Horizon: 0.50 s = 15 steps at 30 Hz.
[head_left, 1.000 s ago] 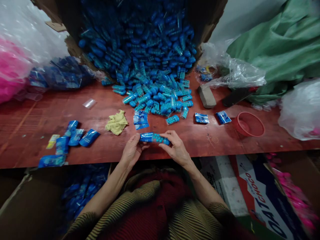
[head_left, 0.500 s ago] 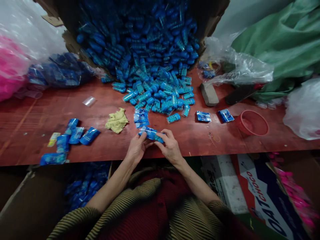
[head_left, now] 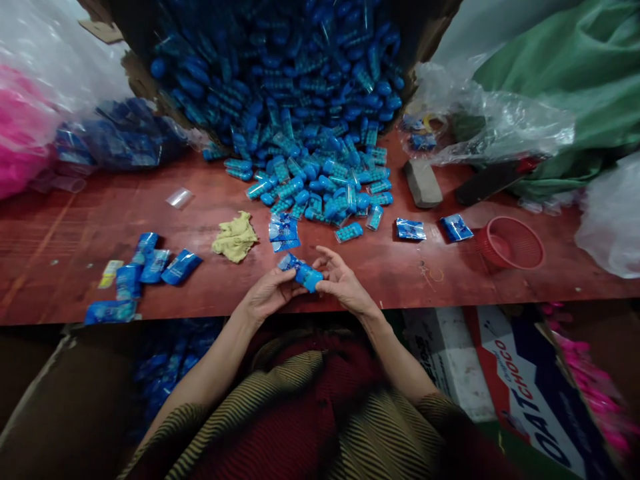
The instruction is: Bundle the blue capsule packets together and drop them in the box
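Over the table's front edge, my left hand (head_left: 270, 291) pinches a blue printed plastic sleeve (head_left: 288, 262) at its left end. A small clear container with a blue cap (head_left: 310, 277) sits at least partly in that sleeve. My right hand (head_left: 346, 285) grips the capped end between thumb and fingers, its index finger raised. Just beyond my hands lies a flat stack of blue sleeves (head_left: 283, 231). Further back, a heap of blue-capped containers (head_left: 320, 183) with turquoise beads spills from a large cardboard box (head_left: 434, 33).
Left: several sleeved containers (head_left: 181, 267), a yellow rag (head_left: 235, 237) and a clear tube (head_left: 179, 197). Right: two blue packets (head_left: 411, 229), a grey block (head_left: 423, 183), a red basket (head_left: 515, 243) and a dark-handled tool (head_left: 493, 183). Plastic bags (head_left: 515, 123) flank the box.
The container has turned so its blue capped end points more toward me. My right fingers have shifted round that end, the index finger lifting. The view has moved slightly.
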Tool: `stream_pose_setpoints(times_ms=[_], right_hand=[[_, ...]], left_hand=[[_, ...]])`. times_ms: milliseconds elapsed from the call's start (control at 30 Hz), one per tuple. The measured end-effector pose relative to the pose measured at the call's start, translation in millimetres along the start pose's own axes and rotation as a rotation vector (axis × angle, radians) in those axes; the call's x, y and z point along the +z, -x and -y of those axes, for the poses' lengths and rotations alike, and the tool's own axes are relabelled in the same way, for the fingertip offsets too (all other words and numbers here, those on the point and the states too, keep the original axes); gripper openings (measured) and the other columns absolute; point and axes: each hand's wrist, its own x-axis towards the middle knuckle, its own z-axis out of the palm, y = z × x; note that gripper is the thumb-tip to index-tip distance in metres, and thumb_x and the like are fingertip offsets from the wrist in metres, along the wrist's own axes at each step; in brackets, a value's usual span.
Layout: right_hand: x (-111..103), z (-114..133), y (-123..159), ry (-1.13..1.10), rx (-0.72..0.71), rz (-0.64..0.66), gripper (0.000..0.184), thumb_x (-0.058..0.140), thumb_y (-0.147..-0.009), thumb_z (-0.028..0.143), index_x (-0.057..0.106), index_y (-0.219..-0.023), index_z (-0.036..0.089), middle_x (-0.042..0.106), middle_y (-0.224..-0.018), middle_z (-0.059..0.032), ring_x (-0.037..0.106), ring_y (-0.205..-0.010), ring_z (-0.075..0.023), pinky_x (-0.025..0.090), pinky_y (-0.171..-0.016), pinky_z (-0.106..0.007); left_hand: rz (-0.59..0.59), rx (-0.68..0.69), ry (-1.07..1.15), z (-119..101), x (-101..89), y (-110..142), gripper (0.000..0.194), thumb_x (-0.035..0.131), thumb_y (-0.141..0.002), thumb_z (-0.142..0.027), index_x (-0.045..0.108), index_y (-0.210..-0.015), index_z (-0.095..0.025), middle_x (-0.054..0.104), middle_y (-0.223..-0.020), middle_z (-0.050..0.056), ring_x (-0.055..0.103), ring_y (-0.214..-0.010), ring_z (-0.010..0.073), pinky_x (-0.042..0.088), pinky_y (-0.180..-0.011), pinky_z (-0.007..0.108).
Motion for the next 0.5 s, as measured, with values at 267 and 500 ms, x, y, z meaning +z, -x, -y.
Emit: stream_pose_setpoints(times_ms=[267, 500], right_hand=[[1.4, 7.5, 2.8, 0.169, 0.005, 0.110, 0.088, 0.080, -0.061, 0.028, 0.037, -0.137, 0.036, 0.042, -0.116, -0.0016, 0.050, -0.083, -0.0105, 0.049, -0.076, -0.026], [-1.5, 7.4, 1.8, 0.176, 0.016, 0.158, 0.089, 0.081, -0.061, 0.031, 0.035, -0.137, 0.038, 0.045, -0.111, -0.0007, 0.050, -0.082, -0.0111, 0.049, -0.077, -0.028]], left_hand=[[0.135, -0.032, -0.003, -2.0, 1.1, 2.0, 0.035, 0.061, -0.074, -0.008, 0.062, -0.109, -0.014, 0.071, -0.100, 0.009, 0.066, -0.097, 0.0223, 0.048, -0.092, 0.036], [0.177, -0.042, 0.010, -0.2, 7.4, 1.4, 0.036, 0.066, -0.072, -0.011, 0.063, -0.108, -0.015, 0.072, -0.097, 0.008, 0.068, -0.089, 0.0191, 0.052, -0.080, 0.027]])
